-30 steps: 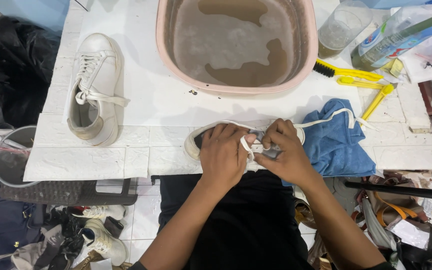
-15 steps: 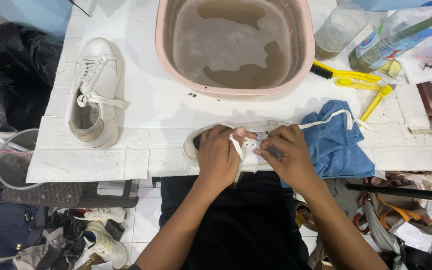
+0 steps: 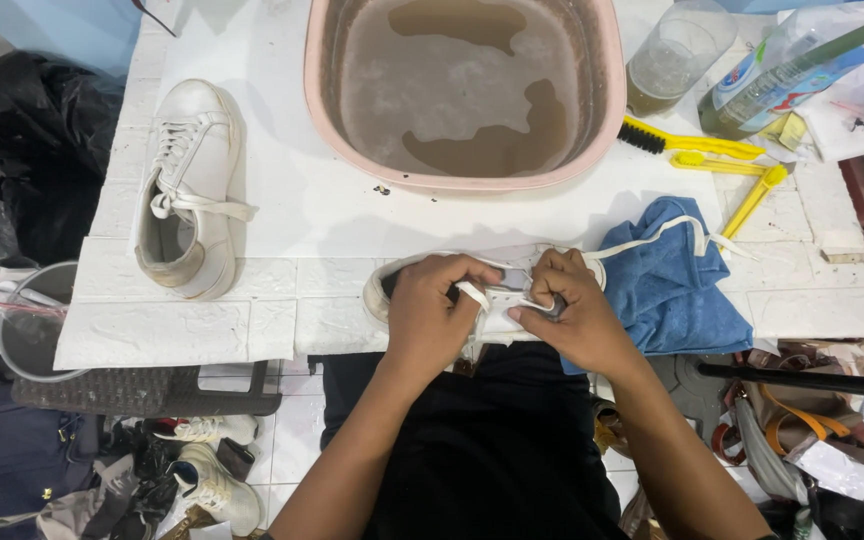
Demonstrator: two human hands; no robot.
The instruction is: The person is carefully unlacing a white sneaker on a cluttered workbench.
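shoe (image 3: 497, 300) at table (image 3: 282, 210) front edge, on its side | left hand (image 3: 430, 315) fingers curled, clamping shoe | right hand (image 3: 564, 312) pinching lace (image 3: 652, 238) at eyelets | likely light, upper soft, lace limp; grip by sole/body | blue cloth (image 3: 677, 290) beside

Far right: clear plastic bottle (image 3: 764, 78) lying tilted on the table edge, greenish liquid inside, wrapped in a white label with blue and red patches (image 3: 752, 68). Just right of it, a small yellow packet (image 3: 784, 130). Near right, below the table: crumpled clear plastic wrapper (image 3: 837, 468). No signs or screens.
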